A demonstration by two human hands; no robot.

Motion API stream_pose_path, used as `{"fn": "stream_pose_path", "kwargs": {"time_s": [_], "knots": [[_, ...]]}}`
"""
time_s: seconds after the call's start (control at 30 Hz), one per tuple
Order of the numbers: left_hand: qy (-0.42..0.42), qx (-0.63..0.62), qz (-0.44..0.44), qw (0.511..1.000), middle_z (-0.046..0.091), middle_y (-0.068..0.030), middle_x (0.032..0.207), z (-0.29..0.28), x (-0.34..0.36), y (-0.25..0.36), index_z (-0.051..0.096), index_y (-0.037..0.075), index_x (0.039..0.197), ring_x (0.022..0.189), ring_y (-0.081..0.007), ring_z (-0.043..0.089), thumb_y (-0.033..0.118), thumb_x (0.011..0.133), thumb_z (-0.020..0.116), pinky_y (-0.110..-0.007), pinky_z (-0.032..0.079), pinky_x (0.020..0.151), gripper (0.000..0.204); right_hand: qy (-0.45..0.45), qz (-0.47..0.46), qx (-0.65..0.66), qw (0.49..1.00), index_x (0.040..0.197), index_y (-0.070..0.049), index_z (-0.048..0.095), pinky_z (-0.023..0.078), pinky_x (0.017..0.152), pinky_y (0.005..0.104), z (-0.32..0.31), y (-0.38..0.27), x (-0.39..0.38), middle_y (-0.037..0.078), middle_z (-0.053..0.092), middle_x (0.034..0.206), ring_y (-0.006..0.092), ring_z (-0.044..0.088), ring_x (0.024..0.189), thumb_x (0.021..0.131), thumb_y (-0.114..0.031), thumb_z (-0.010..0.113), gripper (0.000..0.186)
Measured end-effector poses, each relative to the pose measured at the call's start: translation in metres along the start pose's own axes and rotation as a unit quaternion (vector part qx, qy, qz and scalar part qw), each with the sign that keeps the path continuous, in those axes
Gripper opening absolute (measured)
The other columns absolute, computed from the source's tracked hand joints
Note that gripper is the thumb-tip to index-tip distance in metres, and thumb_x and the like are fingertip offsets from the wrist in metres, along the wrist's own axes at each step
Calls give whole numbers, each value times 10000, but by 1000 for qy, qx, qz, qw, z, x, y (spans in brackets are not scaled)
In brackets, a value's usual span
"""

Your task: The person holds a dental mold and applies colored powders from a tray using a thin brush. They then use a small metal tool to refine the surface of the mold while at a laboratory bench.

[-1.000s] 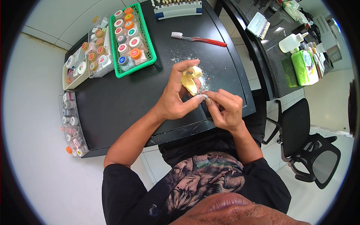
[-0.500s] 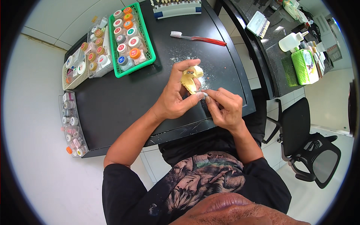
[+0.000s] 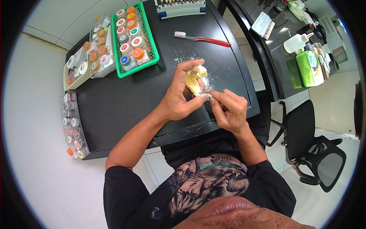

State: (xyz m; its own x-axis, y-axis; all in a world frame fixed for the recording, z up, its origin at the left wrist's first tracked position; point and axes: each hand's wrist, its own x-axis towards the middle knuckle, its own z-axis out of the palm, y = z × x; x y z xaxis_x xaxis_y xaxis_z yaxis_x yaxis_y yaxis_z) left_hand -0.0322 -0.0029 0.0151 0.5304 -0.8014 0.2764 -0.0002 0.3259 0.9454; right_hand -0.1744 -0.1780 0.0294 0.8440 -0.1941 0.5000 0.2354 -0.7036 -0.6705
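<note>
My left hand [image 3: 176, 98] is wrapped round a yellow dental cast [image 3: 190, 81], curved like a jaw, with small dark spots near its upper end. Its index finger reaches over the far end, and its thumb lies by the near end. At that near end my right hand [image 3: 231, 110] pinches a small whitish-grey thing [image 3: 209, 96] between thumb and index finger, close against my left thumb tip. What this small thing is cannot be made out; fingers cover most of it. Both hands are above the black table [image 3: 118, 110], near its front edge.
White powder [image 3: 212, 72] is scattered beyond the cast. A red-handled toothbrush [image 3: 206, 39] lies farther back. At the left stand a green basket [image 3: 153, 49] of lidded jars and a clear tray [image 3: 84, 139] of small jars. A tooth-shade holder [image 3: 181, 12] sits at the back; an office chair [image 3: 301, 133] stands right.
</note>
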Motion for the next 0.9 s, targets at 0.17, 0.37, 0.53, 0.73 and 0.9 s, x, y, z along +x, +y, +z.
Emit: {"fn": "stream_pose_path", "kwargs": {"time_s": [0.17, 0.37, 0.53, 0.73, 0.9], "knots": [[4, -1, -21, 1000, 589, -43, 1150, 2, -2, 0, 296, 107, 1736, 1042, -101, 585, -30, 1001, 767, -295, 516, 917, 884, 15, -15, -21, 1000, 1163, -19, 849, 472, 505, 356, 1, 1, 0, 50, 604, 714, 179, 611, 521, 926, 23, 840, 241], [4, -7, -2, 1000, 593, -41, 1136, 2, 0, -2, 304, 113, 1734, 1028, -103, 582, -26, 1000, 767, -300, 514, 916, 879, 6, -11, -12, 1000, 1158, -19, 849, 476, 509, 356, 0, -1, 0, 49, 609, 715, 181, 616, 522, 928, 29, 833, 236], [2, -6, -5, 1000, 591, -38, 1128, 1, 0, 0, 303, 113, 1734, 1024, -105, 581, -22, 999, 766, -304, 511, 919, 879, 1, -6, -6, 1000, 1145, -17, 848, 475, 507, 356, 0, 0, 0, 54, 616, 714, 179, 623, 522, 926, 30, 834, 224], [-4, -2, -35, 999, 586, -30, 1128, -1, 0, 4, 312, 107, 1736, 1018, -96, 574, -32, 1008, 746, -282, 501, 906, 859, 2, -3, -14, 1000, 1121, -10, 840, 477, 504, 358, 0, -2, 2, 58, 617, 713, 184, 626, 524, 932, 20, 840, 191], [0, 40, -40, 998, 581, -22, 1148, 1, 1, 7, 329, 108, 1733, 1019, -86, 568, -46, 1003, 737, -273, 500, 892, 850, 2, -2, -19, 1000, 1137, -10, 842, 478, 504, 359, 1, 1, 0, 59, 618, 714, 187, 627, 525, 931, 20, 842, 208]]}}
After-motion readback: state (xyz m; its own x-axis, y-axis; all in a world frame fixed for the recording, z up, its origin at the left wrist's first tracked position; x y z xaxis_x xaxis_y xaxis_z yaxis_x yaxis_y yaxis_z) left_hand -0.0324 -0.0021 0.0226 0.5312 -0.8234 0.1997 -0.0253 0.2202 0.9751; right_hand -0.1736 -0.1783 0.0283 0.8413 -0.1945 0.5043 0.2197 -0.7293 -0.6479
